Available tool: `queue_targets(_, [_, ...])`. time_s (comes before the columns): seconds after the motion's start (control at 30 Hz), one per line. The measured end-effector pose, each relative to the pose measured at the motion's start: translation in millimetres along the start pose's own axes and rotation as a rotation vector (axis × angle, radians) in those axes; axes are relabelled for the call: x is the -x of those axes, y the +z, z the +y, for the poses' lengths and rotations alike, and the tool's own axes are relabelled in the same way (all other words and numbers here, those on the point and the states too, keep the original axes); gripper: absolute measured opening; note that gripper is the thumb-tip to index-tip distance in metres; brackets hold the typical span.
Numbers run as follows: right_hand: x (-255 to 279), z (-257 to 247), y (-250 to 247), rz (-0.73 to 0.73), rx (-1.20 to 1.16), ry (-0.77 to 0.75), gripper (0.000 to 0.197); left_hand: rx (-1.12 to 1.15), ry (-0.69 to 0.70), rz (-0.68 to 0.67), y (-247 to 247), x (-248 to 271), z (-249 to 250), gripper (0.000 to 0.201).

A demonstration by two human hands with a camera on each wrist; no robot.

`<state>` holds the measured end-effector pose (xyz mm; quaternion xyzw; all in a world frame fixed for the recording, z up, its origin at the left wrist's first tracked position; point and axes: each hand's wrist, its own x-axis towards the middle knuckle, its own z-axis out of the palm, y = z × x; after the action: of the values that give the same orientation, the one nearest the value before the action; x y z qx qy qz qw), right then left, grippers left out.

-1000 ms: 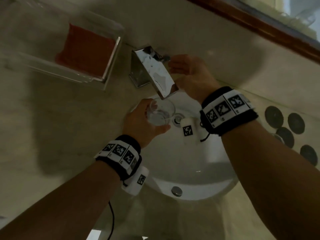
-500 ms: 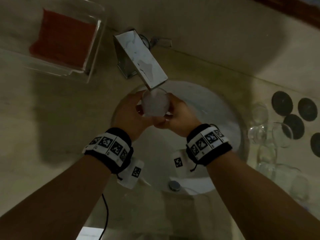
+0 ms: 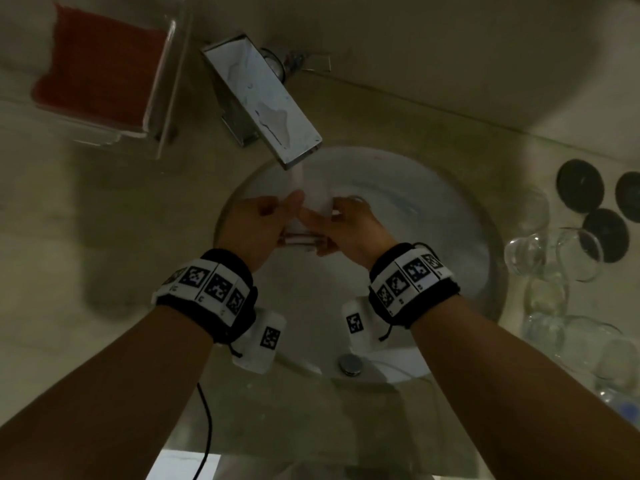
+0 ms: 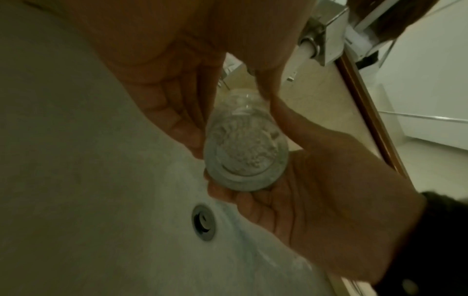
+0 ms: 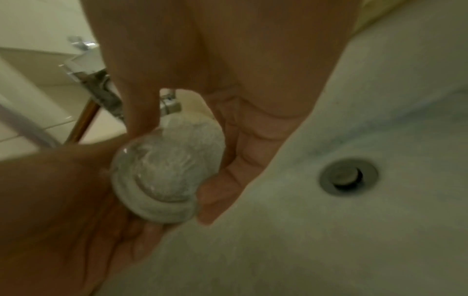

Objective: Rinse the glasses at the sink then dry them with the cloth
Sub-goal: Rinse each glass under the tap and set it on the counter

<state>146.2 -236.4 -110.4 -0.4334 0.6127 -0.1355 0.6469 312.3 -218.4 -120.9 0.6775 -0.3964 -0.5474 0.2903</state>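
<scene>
A clear drinking glass (image 3: 304, 220) is held in the stream of water from the chrome faucet (image 3: 266, 98), above the white sink basin (image 3: 433, 237). My left hand (image 3: 256, 223) grips it from the left, thumb and fingers curled round its wall. From the right, my right hand (image 3: 346, 226) grips it too. Seen from below, the glass (image 4: 245, 156) shows its thick base, full of foaming water, between the fingers of both hands. In the right wrist view the glass (image 5: 167, 170) looks the same. The red cloth (image 3: 100, 64) lies in a clear tray at the back left.
Several more clear glasses (image 3: 540, 258) stand on the counter right of the basin, beside black round coasters (image 3: 580, 185). The drain (image 5: 348, 177) sits in the basin below the hands. A black cable (image 3: 207, 427) hangs from the left wrist.
My right hand left the faucet handle and came down to grip the glass with the left hand. Water now runs into the glass, which sits a little lower in the basin.
</scene>
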Motion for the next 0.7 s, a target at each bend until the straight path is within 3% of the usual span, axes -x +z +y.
queue_targets(0.03, [1,-1,1,-0.009,-0.012,0.023,0.061,-0.012,-0.046,0.014,2,-2,-1,0.06])
queue_targets(0.1, [0,-3,2,-0.017,0.014,0.045,0.054,0.003,-0.121,0.04,4,-4,-1,0.068])
queue_targets(0.23, [-5,-8,4,0.011,0.052,0.069,0.063,0.085,-0.201,0.04,5,-4,4,0.058])
queue_targets(0.37, [-5,-14,4,0.048,0.0,0.025,0.05,0.173,-0.225,0.031,6,-4,13,0.042])
queue_targets(0.53, [-9,-17,9,0.106,0.062,-0.01,0.079,0.254,-0.228,0.041,7,-7,15,0.039])
queue_targets(0.7, [-9,-16,5,0.137,0.129,-0.065,0.046,0.318,-0.207,0.06,7,-6,14,0.043])
